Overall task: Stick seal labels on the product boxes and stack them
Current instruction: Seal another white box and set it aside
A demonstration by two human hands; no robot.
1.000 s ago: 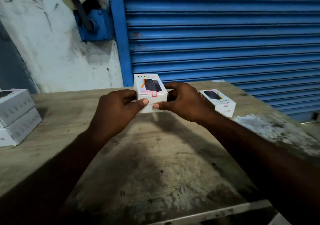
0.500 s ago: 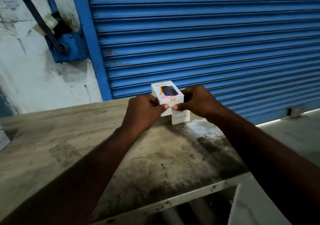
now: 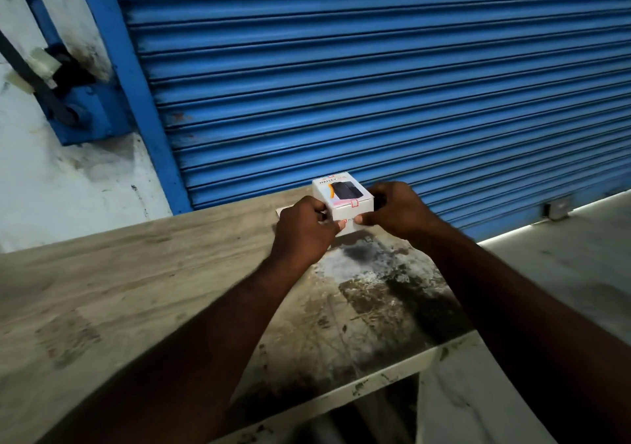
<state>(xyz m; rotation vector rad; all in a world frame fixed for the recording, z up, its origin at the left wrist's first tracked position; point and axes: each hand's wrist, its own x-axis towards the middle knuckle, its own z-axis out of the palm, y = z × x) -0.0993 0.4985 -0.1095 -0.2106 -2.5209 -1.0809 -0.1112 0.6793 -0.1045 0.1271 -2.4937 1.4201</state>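
Observation:
A small white product box with a dark phone picture and a red seal label over its top front edge sits on top of a second white box at the table's far right. My left hand grips the stack from the left, thumb on the front face. My right hand grips it from the right, thumb meeting the front of the lower box. The lower box is mostly hidden by my fingers, with a red mark showing on its front.
The worn wooden table ends at a right edge close to the boxes and a front edge below my arms. A blue roller shutter stands directly behind. A flat pale piece lies just left of the stack.
The box in my hands has come down onto the other box at the table's right end. The view has swung right, so the boxes at the left have gone out of sight.

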